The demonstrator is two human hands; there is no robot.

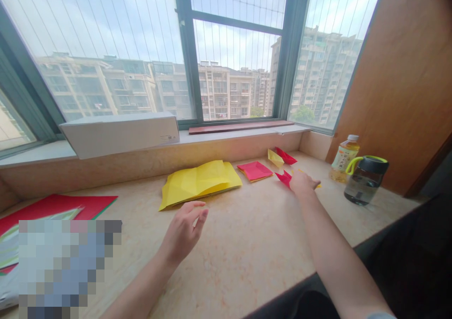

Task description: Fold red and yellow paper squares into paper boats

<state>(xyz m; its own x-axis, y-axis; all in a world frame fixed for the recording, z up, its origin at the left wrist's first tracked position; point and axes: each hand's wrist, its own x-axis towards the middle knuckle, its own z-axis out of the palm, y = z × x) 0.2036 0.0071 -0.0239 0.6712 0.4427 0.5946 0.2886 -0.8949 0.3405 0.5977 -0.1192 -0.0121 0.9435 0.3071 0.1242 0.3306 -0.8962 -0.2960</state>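
I am resting my right hand (301, 182) flat on a red fold (284, 177) and a yellow piece on the counter (247, 243), pinning rather than gripping; my left hand (183, 229) is hovering loosely open, holding nothing, near the yellow sheet (199, 181).

Yellow creased paper (199, 181), red folded square (254, 170), white box (122, 134), green-lidded jug (365, 178).

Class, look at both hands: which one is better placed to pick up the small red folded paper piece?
Right. The right hand already rests against the small red folded piece, while the left hand hovers over bare counter, nearer the large yellow sheet.
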